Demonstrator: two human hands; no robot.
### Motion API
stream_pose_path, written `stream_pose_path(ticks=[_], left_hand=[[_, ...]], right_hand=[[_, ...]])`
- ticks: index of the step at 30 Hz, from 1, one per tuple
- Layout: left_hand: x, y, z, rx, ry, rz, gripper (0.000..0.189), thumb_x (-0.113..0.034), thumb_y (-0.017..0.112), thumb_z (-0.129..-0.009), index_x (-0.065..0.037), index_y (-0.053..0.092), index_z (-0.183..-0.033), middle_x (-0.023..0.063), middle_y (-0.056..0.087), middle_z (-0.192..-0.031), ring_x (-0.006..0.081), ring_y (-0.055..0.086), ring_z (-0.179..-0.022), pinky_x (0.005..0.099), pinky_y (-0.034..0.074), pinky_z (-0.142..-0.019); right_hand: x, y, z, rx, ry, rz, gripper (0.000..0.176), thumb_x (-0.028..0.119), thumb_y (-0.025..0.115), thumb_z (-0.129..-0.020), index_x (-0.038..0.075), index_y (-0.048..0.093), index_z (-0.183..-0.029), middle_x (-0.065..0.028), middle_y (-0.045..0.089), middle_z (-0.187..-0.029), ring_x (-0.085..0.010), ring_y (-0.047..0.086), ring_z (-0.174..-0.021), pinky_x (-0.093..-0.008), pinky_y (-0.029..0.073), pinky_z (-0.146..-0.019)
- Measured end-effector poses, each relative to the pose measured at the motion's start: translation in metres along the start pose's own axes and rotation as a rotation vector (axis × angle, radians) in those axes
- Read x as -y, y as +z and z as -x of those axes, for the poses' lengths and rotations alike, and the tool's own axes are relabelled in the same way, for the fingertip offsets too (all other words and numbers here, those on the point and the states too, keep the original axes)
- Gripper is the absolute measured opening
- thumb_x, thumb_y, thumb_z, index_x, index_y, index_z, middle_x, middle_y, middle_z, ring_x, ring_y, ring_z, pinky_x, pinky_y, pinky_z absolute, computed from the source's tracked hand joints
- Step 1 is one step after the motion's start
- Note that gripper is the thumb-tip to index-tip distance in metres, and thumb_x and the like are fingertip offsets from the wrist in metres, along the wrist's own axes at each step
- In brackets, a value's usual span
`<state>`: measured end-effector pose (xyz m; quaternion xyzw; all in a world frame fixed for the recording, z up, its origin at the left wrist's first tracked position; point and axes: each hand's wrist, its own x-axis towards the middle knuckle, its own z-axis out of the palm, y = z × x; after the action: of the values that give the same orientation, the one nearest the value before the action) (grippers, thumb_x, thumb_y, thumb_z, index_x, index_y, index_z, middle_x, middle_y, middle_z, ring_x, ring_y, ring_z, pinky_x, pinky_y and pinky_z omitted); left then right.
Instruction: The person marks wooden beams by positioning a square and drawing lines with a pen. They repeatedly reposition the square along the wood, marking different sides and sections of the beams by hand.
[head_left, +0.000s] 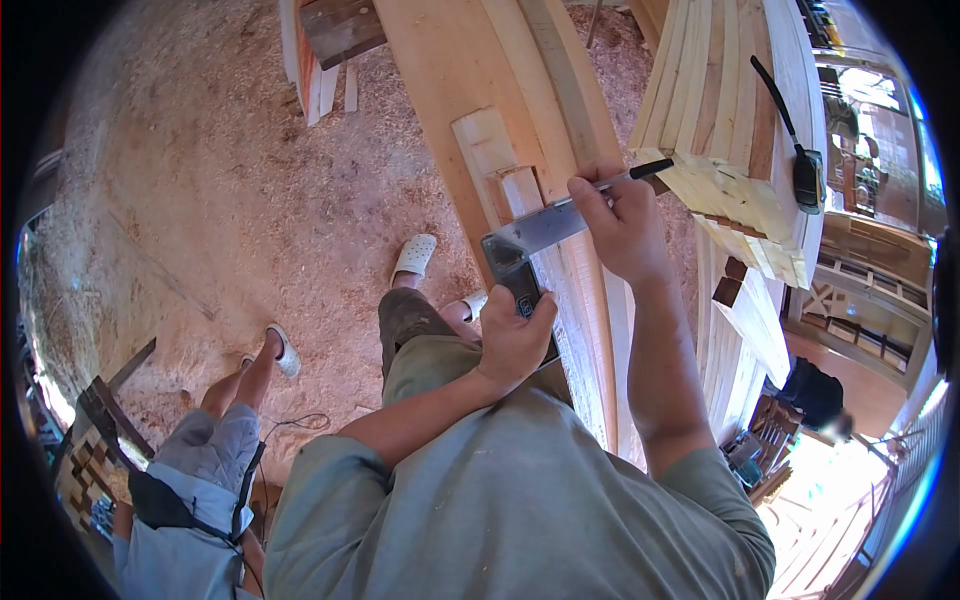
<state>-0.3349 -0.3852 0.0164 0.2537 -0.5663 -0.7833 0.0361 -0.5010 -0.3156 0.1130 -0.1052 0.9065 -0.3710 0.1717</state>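
My left hand (515, 335) is closed around the dark handle of a try square (540, 228). The square's metal blade lies across the pale wooden plank (455, 70) in front of me, pointing to the right. My right hand (625, 225) grips a pen (640, 172) near the blade's far end; its black end sticks out to the upper right, and its other end is hidden by my fingers and the blade. Just above the blade, a small wooden block (518, 192) and a flat wood strip (483, 140) rest on the plank.
A stack of pale boards (715, 80) stands to the right, with a black strapped object (808, 180) on it. Another person (205, 480) is at the lower left, near a cord. Sawdust covers the floor (220, 160). Wood pieces (340, 35) lie at the top.
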Motion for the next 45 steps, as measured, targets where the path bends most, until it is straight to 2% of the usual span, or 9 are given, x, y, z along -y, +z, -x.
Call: stream_pose_path(ticks=[10, 16, 19, 28, 30, 33, 39, 41, 45], left_hand=[[0.002, 0.004, 0.0, -0.028, 0.019, 0.047, 0.013, -0.008, 0.072, -0.086, 0.001, 0.063, -0.086, 0.0122, 0.068, -0.077, 0.0191, 0.065, -0.068, 0.0352, 0.05, -0.063], [0.009, 0.002, 0.0, -0.023, 0.036, -0.03, 0.014, -0.009, 0.072, -0.086, 0.001, 0.063, -0.086, 0.0151, 0.067, -0.076, 0.0231, 0.065, -0.069, 0.0364, 0.05, -0.063], [0.015, 0.002, -0.001, -0.016, 0.086, -0.018, 0.014, -0.009, 0.072, -0.087, 0.002, 0.063, -0.086, 0.0146, 0.068, -0.076, 0.0229, 0.066, -0.069, 0.0362, 0.05, -0.063], [0.016, 0.005, 0.0, -0.033, 0.033, 0.051, 0.012, -0.006, 0.071, -0.087, 0.002, 0.063, -0.084, 0.0119, 0.069, -0.077, 0.0202, 0.065, -0.07, 0.0348, 0.051, -0.066], [0.013, 0.004, 0.001, -0.018, 0.005, 0.073, 0.013, -0.006, 0.071, -0.088, 0.002, 0.062, -0.084, 0.0124, 0.069, -0.078, 0.0196, 0.066, -0.071, 0.0344, 0.051, -0.066], [0.0, 0.001, -0.002, 0.003, 0.042, 0.047, 0.014, -0.007, 0.072, -0.088, 0.002, 0.062, -0.084, 0.013, 0.069, -0.08, 0.0184, 0.066, -0.073, 0.0336, 0.051, -0.066], [-0.009, -0.015, -0.003, 0.159, 0.057, -0.032, 0.014, -0.002, 0.07, -0.091, -0.001, 0.062, -0.103, 0.0034, 0.067, -0.097, 0.01, 0.063, -0.084, 0.0267, 0.05, -0.074], [-0.024, -0.019, -0.008, 0.128, 0.035, -0.019, 0.016, -0.002, 0.071, -0.09, -0.002, 0.061, -0.103, 0.0036, 0.066, -0.097, 0.0097, 0.062, -0.083, 0.0267, 0.05, -0.074], [-0.024, -0.059, -0.029, -0.158, -0.215, 0.019, 0.031, 0.0, 0.072, -0.086, -0.006, 0.054, -0.11, 0.0043, 0.063, -0.091, 0.0102, 0.061, -0.077, 0.0272, 0.053, -0.067]], right_hand=[[-0.01, 0.012, -0.008, 0.078, 0.092, -0.308, 0.022, 0.021, 0.062, -0.098, 0.0, 0.066, -0.096, -0.0001, 0.063, -0.078, -0.0067, 0.057, -0.074, -0.0249, 0.045, -0.066], [0.008, -0.002, -0.011, 0.001, 0.101, 0.039, 0.024, 0.023, 0.062, -0.098, 0.0, 0.065, -0.092, -0.0008, 0.063, -0.075, -0.0081, 0.058, -0.071, -0.0251, 0.045, -0.065], [0.001, 0.016, -0.011, 0.019, 0.046, -0.304, 0.027, 0.023, 0.063, -0.095, -0.003, 0.067, -0.091, -0.0075, 0.063, -0.067, -0.013, 0.061, -0.065, -0.0315, 0.048, -0.062], [0.015, -0.002, -0.015, -0.031, 0.086, 0.313, 0.024, 0.024, 0.065, -0.094, 0.0, 0.067, -0.091, -0.0131, 0.065, -0.072, -0.0238, 0.066, -0.069, -0.0374, 0.05, -0.065], [0.017, 0.016, -0.012, -0.057, -0.223, 0.515, 0.021, 0.022, 0.065, -0.093, 0.001, 0.067, -0.088, -0.02, 0.064, -0.073, -0.0368, 0.065, -0.072, -0.0446, 0.05, -0.068], [0.046, 0.041, -0.004, 0.013, -0.315, 0.521, 0.017, 0.018, 0.065, -0.092, 0.002, 0.065, -0.088, -0.0211, 0.065, -0.077, -0.043, 0.063, -0.077, -0.0496, 0.05, -0.069], [0.042, 0.059, 0.019, -0.063, -0.448, -0.19, 0.016, 0.015, 0.056, -0.101, 0.001, 0.061, -0.094, -0.0106, 0.059, -0.073, -0.0211, 0.061, -0.069, -0.0363, 0.048, -0.062], [0.02, 0.044, 0.051, -0.302, -0.421, -0.402, 0.014, 0.012, 0.05, -0.104, 0.002, 0.06, -0.102, -0.0057, 0.057, -0.075, -0.012, 0.054, -0.07, -0.0298, 0.045, -0.061], [-0.041, 0.032, 0.135, -0.406, 0.181, -0.338, 0.013, 0.005, 0.055, -0.099, -0.004, 0.058, -0.109, -0.0139, 0.068, -0.084, -0.0192, 0.065, -0.079, -0.0331, 0.052, -0.073]])
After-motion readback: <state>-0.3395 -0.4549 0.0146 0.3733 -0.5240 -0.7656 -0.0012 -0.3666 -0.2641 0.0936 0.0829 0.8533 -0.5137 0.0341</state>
